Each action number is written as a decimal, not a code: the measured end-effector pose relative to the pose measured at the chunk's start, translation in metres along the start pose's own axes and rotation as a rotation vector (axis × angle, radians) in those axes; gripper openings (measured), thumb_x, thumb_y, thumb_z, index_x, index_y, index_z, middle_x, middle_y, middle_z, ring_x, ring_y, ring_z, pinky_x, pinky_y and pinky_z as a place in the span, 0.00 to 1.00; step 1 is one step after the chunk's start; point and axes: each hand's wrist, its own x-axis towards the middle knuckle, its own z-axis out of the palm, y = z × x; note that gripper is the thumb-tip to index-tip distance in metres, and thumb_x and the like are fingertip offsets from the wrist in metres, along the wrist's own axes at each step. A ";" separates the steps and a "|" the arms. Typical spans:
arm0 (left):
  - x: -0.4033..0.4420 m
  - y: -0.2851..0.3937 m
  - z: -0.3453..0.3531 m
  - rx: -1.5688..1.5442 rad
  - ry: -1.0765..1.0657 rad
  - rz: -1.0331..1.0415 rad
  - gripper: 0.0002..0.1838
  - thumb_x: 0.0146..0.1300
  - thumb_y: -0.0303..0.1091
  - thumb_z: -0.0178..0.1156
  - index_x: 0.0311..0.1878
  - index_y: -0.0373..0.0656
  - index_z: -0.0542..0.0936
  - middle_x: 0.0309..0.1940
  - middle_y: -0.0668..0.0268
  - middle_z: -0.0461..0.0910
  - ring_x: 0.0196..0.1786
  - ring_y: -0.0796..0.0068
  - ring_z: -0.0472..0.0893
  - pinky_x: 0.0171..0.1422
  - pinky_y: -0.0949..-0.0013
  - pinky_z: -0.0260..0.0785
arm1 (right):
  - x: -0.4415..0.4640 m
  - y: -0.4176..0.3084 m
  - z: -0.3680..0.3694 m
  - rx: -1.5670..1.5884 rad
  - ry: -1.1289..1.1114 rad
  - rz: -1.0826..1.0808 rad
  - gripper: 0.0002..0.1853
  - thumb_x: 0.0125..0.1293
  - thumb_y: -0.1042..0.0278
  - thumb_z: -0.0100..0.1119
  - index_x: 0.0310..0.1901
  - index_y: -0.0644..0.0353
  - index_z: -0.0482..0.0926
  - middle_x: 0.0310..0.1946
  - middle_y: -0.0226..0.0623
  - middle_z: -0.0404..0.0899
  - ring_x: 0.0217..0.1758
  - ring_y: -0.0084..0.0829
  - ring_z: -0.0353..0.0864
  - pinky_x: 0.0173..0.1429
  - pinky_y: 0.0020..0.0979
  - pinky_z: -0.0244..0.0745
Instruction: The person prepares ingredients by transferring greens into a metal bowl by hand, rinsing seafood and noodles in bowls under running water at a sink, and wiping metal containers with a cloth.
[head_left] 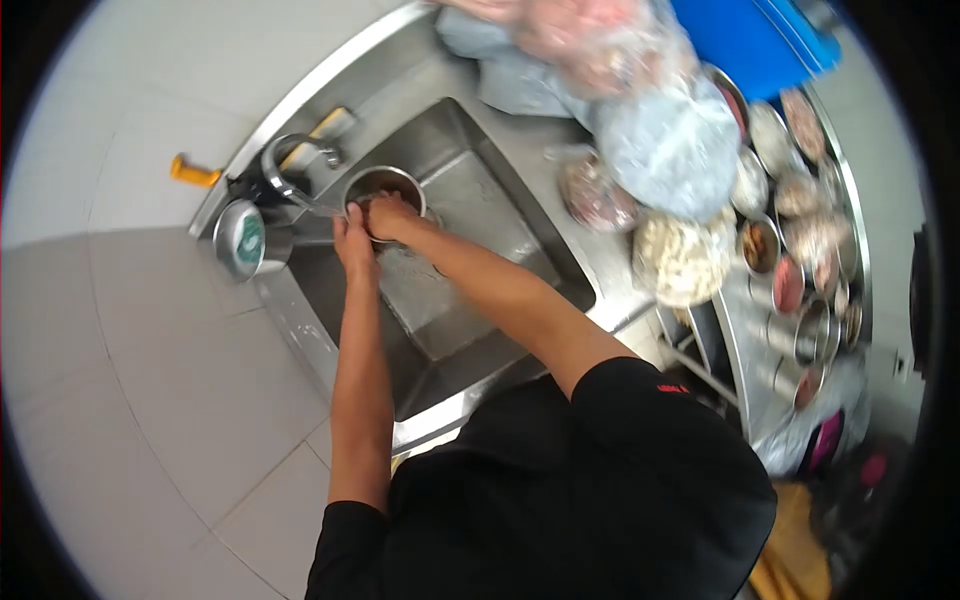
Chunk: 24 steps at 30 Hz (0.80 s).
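A round metal pot [418, 190] is in the far left corner of the steel sink [460, 270], below the faucet [285, 180]. My left hand [355, 245] grips the near left side of the pot at its rim. Over that rim reaches my right hand [393, 217], its fingers down inside the pot. Something brownish shows in there, but I cannot make out what it is. The right fingertips are hidden, so their grip does not show. Water seems to run from the faucet beside my left fingers.
Left of the sink stands a metal container [232, 245] with a green and white item in it. Plastic bags of food [670, 150] crowd the counter at right, beside a blue bin [750, 40]. Several metal containers [760, 245] of ingredients line the far right counter.
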 end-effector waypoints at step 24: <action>0.014 0.003 -0.071 -0.265 0.060 -0.402 0.26 0.68 0.50 0.43 0.61 0.42 0.63 0.52 0.55 0.75 0.43 0.59 0.82 0.31 0.58 0.79 | 0.060 -0.079 -0.012 0.129 -0.459 -0.549 0.07 0.54 0.72 0.53 0.29 0.63 0.80 0.28 0.43 0.83 0.32 0.41 0.83 0.41 0.36 0.77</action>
